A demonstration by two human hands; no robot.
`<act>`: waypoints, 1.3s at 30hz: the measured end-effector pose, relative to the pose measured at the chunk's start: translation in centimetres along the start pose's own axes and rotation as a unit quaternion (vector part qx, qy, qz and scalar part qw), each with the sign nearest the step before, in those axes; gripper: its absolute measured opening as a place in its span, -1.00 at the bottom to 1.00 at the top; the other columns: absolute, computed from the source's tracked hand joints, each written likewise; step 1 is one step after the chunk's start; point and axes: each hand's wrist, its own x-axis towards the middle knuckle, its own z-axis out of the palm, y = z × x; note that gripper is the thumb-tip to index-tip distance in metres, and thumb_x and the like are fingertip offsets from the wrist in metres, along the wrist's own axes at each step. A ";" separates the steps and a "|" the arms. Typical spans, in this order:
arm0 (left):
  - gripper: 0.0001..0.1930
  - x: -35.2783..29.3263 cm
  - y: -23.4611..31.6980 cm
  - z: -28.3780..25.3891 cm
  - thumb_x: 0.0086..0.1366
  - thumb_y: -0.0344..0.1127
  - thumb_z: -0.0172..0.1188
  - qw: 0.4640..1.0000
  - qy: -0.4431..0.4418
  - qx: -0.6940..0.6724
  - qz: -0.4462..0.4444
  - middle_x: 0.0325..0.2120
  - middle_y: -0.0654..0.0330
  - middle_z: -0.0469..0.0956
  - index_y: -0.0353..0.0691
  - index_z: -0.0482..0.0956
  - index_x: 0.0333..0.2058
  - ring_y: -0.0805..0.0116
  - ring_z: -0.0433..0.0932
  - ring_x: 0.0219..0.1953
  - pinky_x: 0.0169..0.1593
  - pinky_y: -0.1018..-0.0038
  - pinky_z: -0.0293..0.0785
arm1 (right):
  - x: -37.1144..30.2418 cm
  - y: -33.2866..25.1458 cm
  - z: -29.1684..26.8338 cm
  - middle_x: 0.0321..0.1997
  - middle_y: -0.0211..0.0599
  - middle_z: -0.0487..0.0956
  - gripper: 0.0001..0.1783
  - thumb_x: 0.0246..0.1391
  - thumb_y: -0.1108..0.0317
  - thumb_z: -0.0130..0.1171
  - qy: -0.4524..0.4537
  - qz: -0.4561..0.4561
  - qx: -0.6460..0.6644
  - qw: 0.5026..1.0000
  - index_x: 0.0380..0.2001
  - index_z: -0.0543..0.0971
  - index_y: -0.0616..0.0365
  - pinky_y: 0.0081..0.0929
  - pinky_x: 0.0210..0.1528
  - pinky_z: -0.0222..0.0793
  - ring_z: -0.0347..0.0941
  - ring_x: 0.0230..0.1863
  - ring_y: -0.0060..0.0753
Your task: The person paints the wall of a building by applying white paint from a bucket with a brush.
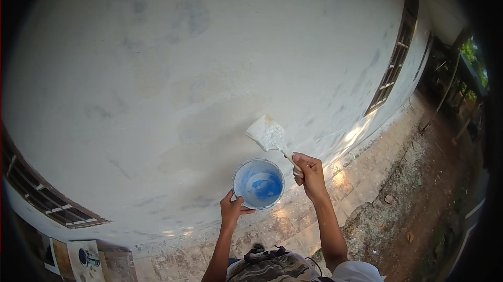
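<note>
My left hand (pixel 233 209) grips the rim of a small blue bucket (pixel 237 190), thumb over the edge and fingers against the outside. White paint (pixel 246 182) coats the bucket's inside, with blue showing through at the bottom. In my right hand (pixel 309 173) is the handle of a wide paintbrush (pixel 266 133), its bristles and ferrule caked in white. The brush is raised above and to the right of the bucket, in front of the pale wall (pixel 173 83). Whether the bristles touch the wall, I cannot tell.
Barred windows stand at the right (pixel 395 67) and lower left (pixel 47 198). Below the wall runs a paved walkway (pixel 293 229), with rubble and bare earth (pixel 414 214) beyond its right edge. An open paint can (pixel 89 257) rests on a board at the lower left.
</note>
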 end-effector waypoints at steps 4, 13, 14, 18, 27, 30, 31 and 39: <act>-0.52 -0.3 -0.5 0.0 0.20 -0.55 -0.06 1.000 0.009 -0.003 0.005 -0.32 -0.16 0.58 -0.57 0.30 0.12 -0.02 0.67 -0.44 -0.36 0.22 0.75 | 3.0 -5.9 4.4 -0.68 -0.55 0.32 -0.60 0.25 0.20 0.14 0.081 -0.224 -0.065 0.969 -0.02 0.58 0.32 -0.66 -0.66 -0.04 0.11 -0.68 -0.75; -0.46 -0.9 -1.7 -0.4 0.20 -0.60 -0.03 1.000 0.008 -0.023 -0.016 -0.33 -0.13 0.54 -0.56 0.23 0.19 -0.02 0.66 -0.47 -0.38 0.16 0.75 | 11.6 -15.8 11.7 -0.64 -0.38 0.39 -0.65 0.22 0.35 0.12 0.229 -0.553 -0.293 0.746 0.04 0.55 0.27 -0.58 -0.60 0.15 0.21 -0.67 -0.63; -0.46 -1.0 -1.8 -0.7 0.20 -0.60 -0.03 1.000 0.011 -0.025 -0.015 -0.33 -0.13 0.54 -0.56 0.23 0.19 -0.02 0.66 -0.47 -0.38 0.16 0.75 | 12.5 -15.6 12.6 -0.63 -0.37 0.39 -0.65 0.21 0.34 0.14 0.253 -0.593 -0.334 0.687 0.03 0.57 0.22 -0.54 -0.59 0.17 0.19 -0.66 -0.61; -0.46 -0.8 -2.3 -1.0 0.20 -0.59 -0.03 1.000 0.011 -0.028 -0.007 -0.31 -0.15 0.54 -0.55 0.23 0.19 -0.04 0.66 -0.46 -0.38 0.16 0.75 | 14.3 -12.1 14.4 -0.60 -0.20 0.40 -0.62 0.13 0.47 0.17 0.263 -0.586 -0.436 0.631 0.05 0.55 0.20 -0.42 -0.67 0.24 0.30 -0.73 -0.43; -0.47 -0.9 -1.8 -1.0 0.21 -0.59 -0.03 0.999 0.029 -0.026 -0.006 -0.30 -0.17 0.55 -0.55 0.23 0.19 -0.03 0.66 -0.46 -0.37 0.17 0.75 | 10.7 -11.5 12.1 -0.63 -0.32 0.37 -0.64 0.09 0.47 0.18 0.275 -0.604 -0.361 0.654 0.00 0.58 0.27 -0.52 -0.70 0.19 0.24 -0.73 -0.53; -0.47 -0.9 -2.1 -1.3 0.21 -0.59 -0.03 0.999 0.031 -0.020 -0.005 -0.29 -0.18 0.55 -0.55 0.23 0.19 -0.05 0.66 -0.44 -0.37 0.16 0.75 | 11.5 -15.1 13.1 -0.62 -0.31 0.37 -0.65 0.11 0.46 0.18 0.300 -0.595 -0.385 0.638 -0.01 0.58 0.26 -0.49 -0.69 0.19 0.23 -0.73 -0.53; -0.47 -0.9 -2.2 -1.3 0.21 -0.59 -0.03 0.999 0.028 -0.021 -0.004 -0.28 -0.18 0.55 -0.54 0.23 0.19 -0.06 0.66 -0.43 -0.37 0.15 0.75 | 12.0 -15.9 13.4 -0.62 -0.28 0.38 -0.64 0.12 0.46 0.16 0.298 -0.594 -0.386 0.640 0.01 0.58 0.24 -0.46 -0.68 0.21 0.26 -0.73 -0.48; -0.46 0.3 -4.4 -1.3 0.22 -0.57 -0.01 0.998 0.017 -0.045 -0.030 -0.27 -0.23 0.55 -0.52 0.21 0.20 -0.12 0.66 -0.40 -0.35 0.14 0.75 | 10.7 -9.2 12.0 -0.70 -0.33 0.35 -0.66 0.20 0.38 0.13 0.228 -0.542 -0.445 0.675 0.01 0.58 0.26 -0.48 -0.61 0.17 0.22 -0.69 -0.53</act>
